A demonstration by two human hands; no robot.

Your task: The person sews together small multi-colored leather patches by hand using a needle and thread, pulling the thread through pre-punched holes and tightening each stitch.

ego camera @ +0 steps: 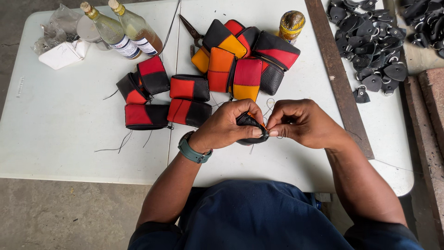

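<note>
My left hand (229,125) grips a small black leather pouch (249,129) with an orange patch, just above the white table (60,134). My right hand (303,122) pinches at the pouch's right edge, fingertips closed on its seam; a thin thread loops up near the fingers. A green watch band (194,152) is on my left wrist. Most of the pouch is hidden by my fingers.
Red-and-black pouches (164,95) lie left of my hands; orange, red and black ones (240,58) are heaped behind. Two corked bottles (122,28), a white box (60,54), scissors (190,28), a stained jar (291,25), a rusty metal bar (337,74) and black leather tabs (370,44) are farther back.
</note>
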